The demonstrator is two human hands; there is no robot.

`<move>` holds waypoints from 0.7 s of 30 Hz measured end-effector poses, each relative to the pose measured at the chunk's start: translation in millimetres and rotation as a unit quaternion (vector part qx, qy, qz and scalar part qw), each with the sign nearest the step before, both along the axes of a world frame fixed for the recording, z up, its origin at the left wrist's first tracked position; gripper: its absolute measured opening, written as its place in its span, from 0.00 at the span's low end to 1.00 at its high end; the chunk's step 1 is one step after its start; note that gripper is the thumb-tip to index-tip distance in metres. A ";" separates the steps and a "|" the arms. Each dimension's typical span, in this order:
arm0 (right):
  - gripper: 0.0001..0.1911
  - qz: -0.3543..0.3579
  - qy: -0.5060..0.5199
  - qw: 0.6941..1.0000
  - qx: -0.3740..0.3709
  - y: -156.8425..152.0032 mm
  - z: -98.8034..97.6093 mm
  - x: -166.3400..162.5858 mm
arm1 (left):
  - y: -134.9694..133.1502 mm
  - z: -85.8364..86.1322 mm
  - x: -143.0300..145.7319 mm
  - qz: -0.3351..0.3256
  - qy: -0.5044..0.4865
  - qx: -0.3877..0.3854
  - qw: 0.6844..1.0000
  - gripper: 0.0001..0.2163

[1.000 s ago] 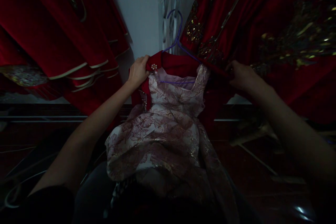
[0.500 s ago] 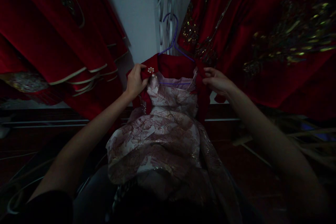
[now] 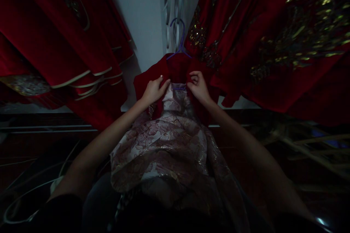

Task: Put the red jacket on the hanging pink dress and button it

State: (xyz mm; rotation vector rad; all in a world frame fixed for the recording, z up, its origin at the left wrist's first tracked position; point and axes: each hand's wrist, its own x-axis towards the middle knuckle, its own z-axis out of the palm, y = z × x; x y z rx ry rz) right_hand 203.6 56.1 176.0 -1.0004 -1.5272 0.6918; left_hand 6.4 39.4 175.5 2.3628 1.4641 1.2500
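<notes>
A pale pink brocade dress (image 3: 169, 149) hangs in front of me on a purple wire hanger (image 3: 179, 34), with a red velvet jacket (image 3: 177, 69) over its shoulders. My left hand (image 3: 154, 89) pinches the jacket's left front edge near the neckline. My right hand (image 3: 198, 87) grips the right front edge. The two hands are close together at the dress's chest, drawing the red edges toward each other. The dress skirt spreads out below my forearms.
Red velvet garments with cream piping (image 3: 68, 43) hang on the left. More red garments with gold embroidery (image 3: 287, 32) hang on the right. A white wall (image 3: 142, 14) is behind. The floor below is dark, with pale cables (image 3: 24, 200) at lower left.
Both hands moved inward from the jacket's outer shoulders to the centre, pulling its front edges together over the dress. The pearl ornament near my left hand is now covered.
</notes>
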 end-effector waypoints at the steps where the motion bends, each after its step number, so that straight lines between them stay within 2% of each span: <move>1: 0.19 0.029 0.008 0.999 -0.014 -3.3 -1.5 -11.9 | -2.4 -1.1 6.8 0.001 -0.012 -0.006 1.000 0.12; 3: 0.17 0.065 0.037 0.997 -0.032 -11.8 -4.3 -31.6 | -7.3 -6.7 16.9 -0.004 -0.035 -0.024 0.999 0.15; 5: 0.17 0.099 0.057 0.992 -0.061 -20.6 -6.2 -40.9 | -11.4 -15.2 18.7 -0.007 -0.051 -0.036 0.998 0.15; 8: 0.17 0.124 0.074 0.986 -0.078 -30.0 -8.7 -36.9 | -15.1 -28.0 10.2 -0.008 -0.049 -0.045 0.998 0.08; 11: 0.16 0.134 0.084 0.985 -0.064 -33.2 -12.5 -29.2 | -17.8 -36.1 7.1 0.004 -0.033 -0.065 0.997 0.09; 16: 0.13 0.157 0.116 0.980 -0.036 -36.1 -14.6 -32.9 | -15.8 -44.6 33.7 0.084 0.106 -0.106 0.985 0.18; 21: 0.14 0.201 0.196 0.954 -0.103 -49.5 5.1 -21.5 | 6.9 -52.2 53.1 0.104 0.165 -0.135 0.971 0.22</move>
